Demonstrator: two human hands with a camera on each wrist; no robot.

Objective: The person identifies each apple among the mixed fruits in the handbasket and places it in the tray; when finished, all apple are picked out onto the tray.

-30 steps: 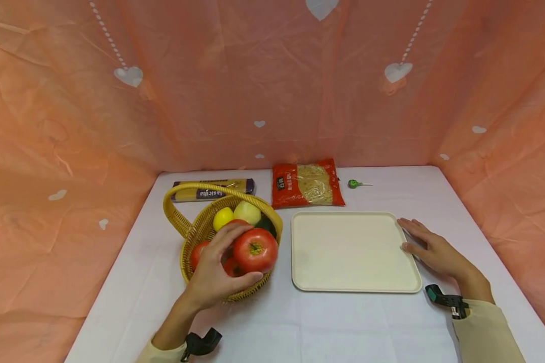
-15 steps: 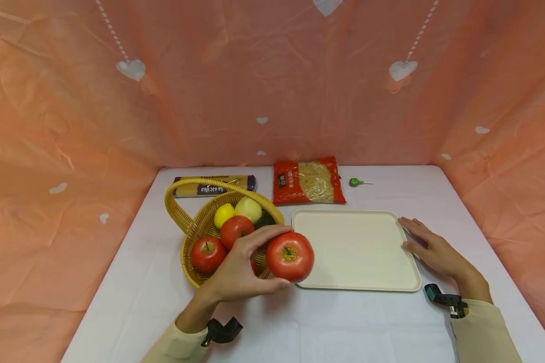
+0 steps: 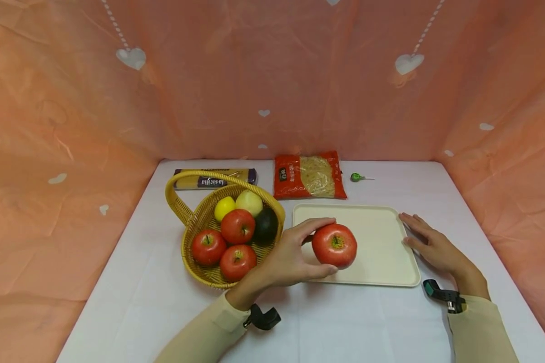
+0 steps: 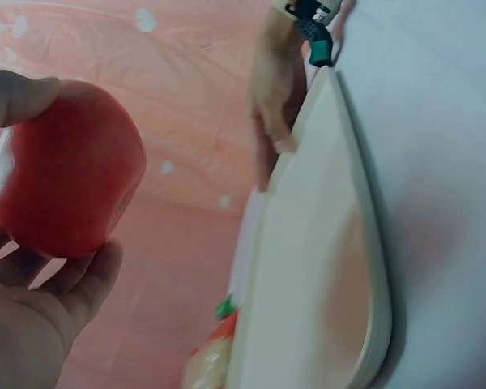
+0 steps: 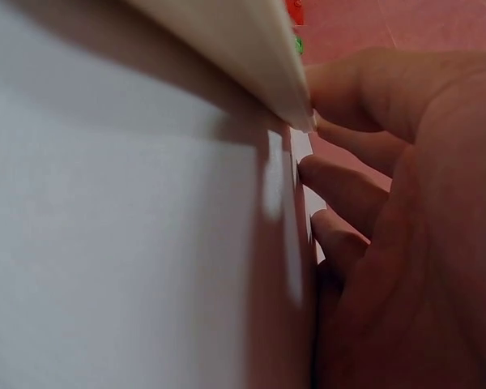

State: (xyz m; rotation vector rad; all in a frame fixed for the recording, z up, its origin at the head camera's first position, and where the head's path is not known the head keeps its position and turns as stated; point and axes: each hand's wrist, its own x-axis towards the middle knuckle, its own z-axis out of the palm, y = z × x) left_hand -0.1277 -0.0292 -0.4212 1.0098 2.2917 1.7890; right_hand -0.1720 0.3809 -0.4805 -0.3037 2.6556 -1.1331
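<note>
A red apple [image 3: 334, 246] is held between the thumb and fingers of my left hand [image 3: 290, 257], over the left half of the cream tray [image 3: 386, 252]. In the left wrist view the same apple [image 4: 69, 170] hangs above the tray's surface, apart from it. My right hand [image 3: 436, 249] rests at the tray's right edge, its fingers relaxed and its thumb at the rim. The right wrist view has that hand [image 5: 413, 162] close beside the tray's edge [image 5: 251, 57]. Left of the tray stands a yellow wicker basket [image 3: 186, 252] with a tall handle.
Inside the basket lie several red apples [image 3: 237, 227], a yellow lemon-like fruit [image 3: 224, 207], a pale green fruit [image 3: 250, 202] and a dark green one [image 3: 266, 226]. Behind are a spaghetti packet [image 3: 215, 178], a red pasta bag [image 3: 310, 175] and a green lollipop [image 3: 356, 177].
My left hand has carried the apple rightward from over the basket to over the tray, uncovering the apples in the basket. The right hand has stayed at the tray's edge.
</note>
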